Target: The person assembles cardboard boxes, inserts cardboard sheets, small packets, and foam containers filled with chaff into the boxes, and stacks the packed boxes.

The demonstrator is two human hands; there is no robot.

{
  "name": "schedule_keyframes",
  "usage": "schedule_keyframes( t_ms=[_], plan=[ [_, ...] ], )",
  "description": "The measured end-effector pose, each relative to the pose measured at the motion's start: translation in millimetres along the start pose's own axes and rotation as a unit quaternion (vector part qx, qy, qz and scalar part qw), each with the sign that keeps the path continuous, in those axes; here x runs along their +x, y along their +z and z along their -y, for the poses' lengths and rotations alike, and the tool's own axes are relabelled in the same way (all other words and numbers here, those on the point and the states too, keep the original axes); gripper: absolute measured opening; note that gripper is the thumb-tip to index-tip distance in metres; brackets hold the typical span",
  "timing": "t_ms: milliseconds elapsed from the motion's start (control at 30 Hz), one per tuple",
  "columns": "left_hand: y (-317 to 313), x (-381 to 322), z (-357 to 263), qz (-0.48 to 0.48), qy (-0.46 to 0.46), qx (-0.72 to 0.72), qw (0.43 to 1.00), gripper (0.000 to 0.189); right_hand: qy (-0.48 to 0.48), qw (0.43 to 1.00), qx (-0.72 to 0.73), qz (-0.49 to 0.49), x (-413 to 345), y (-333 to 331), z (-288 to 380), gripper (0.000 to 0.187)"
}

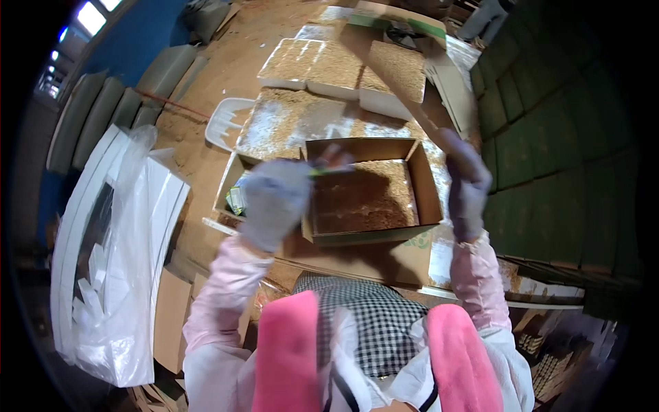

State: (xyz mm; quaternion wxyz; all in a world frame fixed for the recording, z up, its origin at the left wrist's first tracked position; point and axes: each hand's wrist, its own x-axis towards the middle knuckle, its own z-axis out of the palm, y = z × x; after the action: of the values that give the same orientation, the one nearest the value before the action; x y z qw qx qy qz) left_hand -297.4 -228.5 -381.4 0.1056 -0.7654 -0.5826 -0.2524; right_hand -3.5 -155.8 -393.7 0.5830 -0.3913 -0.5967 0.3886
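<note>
My left hand [278,201], in a pale glove and blurred, is over the left wall of an open cardboard box [430,201]. A small colourful packet [334,159], also blurred, is at its fingertips over the box. Sawdust-like material [396,206], partly in shadow, lies inside the box. To the left, partly behind my left hand, is a smaller open box [222,193] with green and white packets [237,200] in it. My right hand [466,180], gloved, is to the right of the box, closed around a long, thin brown strip [406,100] that slants up and left.
White foam boxes [334,67] topped with sawdust-like material stand beyond, with a white dustpan [226,123] to their left. Green stacked boxes [545,154] line the right. White foam panels under clear plastic [128,232] lean at left. Another person's legs [484,23] show at the top right.
</note>
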Motion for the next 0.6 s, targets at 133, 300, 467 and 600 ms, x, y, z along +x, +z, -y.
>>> schedule_keyframes(
  t_ms=[133, 300, 467, 600],
  plan=[
    [73.8, 5.5, -38.3, 0.128, -0.02, -0.095, 0.987, 0.019, -0.061, 0.977, -0.041, 0.198, -2.0, -0.1, -25.0, 0.026],
    [102.1, -4.1, -13.9, 0.17, -0.002, -0.027, 0.985, 0.027, 0.064, 0.99, 0.104, 0.074, -4.8, -9.9, -15.9, 0.023],
    [76.2, 10.3, -19.3, 0.236, -0.187, -0.055, 0.952, 0.038, -0.059, 0.995, 0.008, 0.078, 2.3, -4.4, -1.7, 0.018],
    [41.2, -20.4, 58.6, 0.057, -0.159, -0.06, 0.984, 0.037, -0.113, 0.94, -0.13, 0.293, 3.4, -20.3, -31.4, 0.013]
  ],
)
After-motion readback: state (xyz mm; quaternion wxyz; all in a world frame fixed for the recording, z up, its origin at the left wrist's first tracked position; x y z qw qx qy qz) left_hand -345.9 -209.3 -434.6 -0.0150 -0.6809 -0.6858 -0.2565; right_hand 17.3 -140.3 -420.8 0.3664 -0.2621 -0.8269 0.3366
